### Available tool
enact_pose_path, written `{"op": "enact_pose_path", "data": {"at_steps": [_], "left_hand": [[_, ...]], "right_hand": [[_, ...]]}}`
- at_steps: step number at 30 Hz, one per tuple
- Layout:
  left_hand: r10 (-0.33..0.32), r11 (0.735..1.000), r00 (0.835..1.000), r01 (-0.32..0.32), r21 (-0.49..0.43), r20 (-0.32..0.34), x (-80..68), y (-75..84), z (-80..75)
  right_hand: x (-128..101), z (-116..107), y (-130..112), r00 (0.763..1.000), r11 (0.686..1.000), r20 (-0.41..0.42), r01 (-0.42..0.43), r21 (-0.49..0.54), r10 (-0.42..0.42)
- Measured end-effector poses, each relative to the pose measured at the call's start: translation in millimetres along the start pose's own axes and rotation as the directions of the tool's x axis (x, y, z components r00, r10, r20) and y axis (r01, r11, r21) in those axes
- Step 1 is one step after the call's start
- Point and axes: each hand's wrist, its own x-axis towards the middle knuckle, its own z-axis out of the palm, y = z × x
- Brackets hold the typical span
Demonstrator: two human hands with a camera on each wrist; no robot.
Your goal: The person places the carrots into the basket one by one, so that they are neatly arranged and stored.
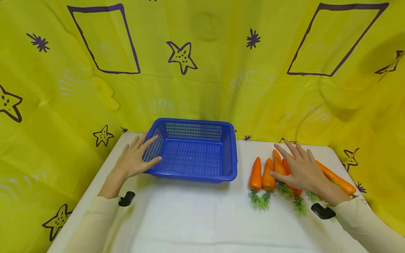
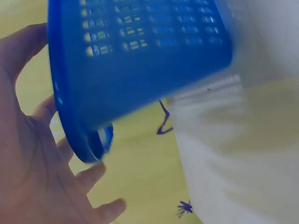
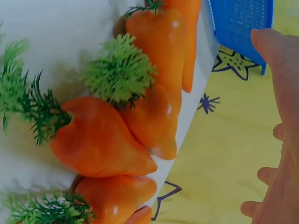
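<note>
A blue plastic basket point(image 1: 193, 177) with slotted walls and nothing inside stands at the back of the white table. My left hand point(image 1: 134, 158) is at its left rim, fingers spread and extended; the left wrist view shows the rim point(image 2: 58, 98) close alongside the palm. On the right lies a row of orange carrots point(image 1: 255, 174) with green leafy tops. Over that row hovers my right hand point(image 1: 300, 172), fingers spread, hiding part of several carrots. In the right wrist view, its thumb and fingers stay apart from the carrots point(image 3: 100, 140), holding nothing.
A yellow curtain point(image 1: 205, 88) printed with stars and shells hangs behind and beside the white table point(image 1: 190, 218). A black wrist camera point(image 1: 126, 199) sits on the left wrist, and another point(image 1: 322, 211) on the right. One long carrot point(image 1: 338, 179) lies slanted at the far right.
</note>
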Motion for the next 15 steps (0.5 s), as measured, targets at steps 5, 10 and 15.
{"op": "enact_pose_path", "data": {"at_steps": [5,10,15], "left_hand": [[-0.003,0.998,1.0,0.005,-0.07,0.027,-1.9,-13.1,0.0],[0.019,0.981,0.999,-0.012,-0.193,0.034,-2.3,-23.2,4.4],[0.039,0.942,0.999,-0.032,-0.335,0.014,-1.3,-33.3,10.4]], "right_hand": [[-1,1,6,1.0,1.0,0.001,-0.008,0.011,0.008],[-4,0,13,1.0,1.0,-0.012,-0.009,0.019,0.01],[-7,0,19,1.0,0.999,-0.015,-0.027,0.024,0.027]]}}
